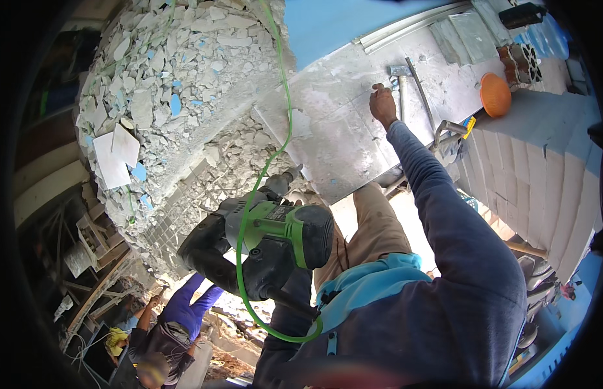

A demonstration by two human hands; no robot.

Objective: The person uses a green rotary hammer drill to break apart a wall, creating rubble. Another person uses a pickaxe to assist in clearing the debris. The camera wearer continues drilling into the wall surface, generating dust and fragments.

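Note:
A green-and-black demolition hammer [277, 228] is held before my body, its chuck [279, 182] pointing up and right over broken concrete. My left arm [287, 311] reaches behind it. A small patch of my left hand [296, 196] seems to show beside the tool body; the rest is hidden. The green power cord [287, 97] loops across the tool. My right hand [383, 104] is stretched out over a grey board [340, 131], empty, its fingers loosely bent. Close beside it lie a hammer [399, 71] with a bluish head and pale handle, and a dark metal bar [420, 92].
Concrete rubble [184, 97] heaps up at left, with wire mesh [170, 219] exposed. Pale stacked blocks [525, 170], an orange round object [495, 95] and hollow clay bricks [520, 63] stand at right. Another person [170, 335] works at lower left. A blue wall [345, 29] borders the top.

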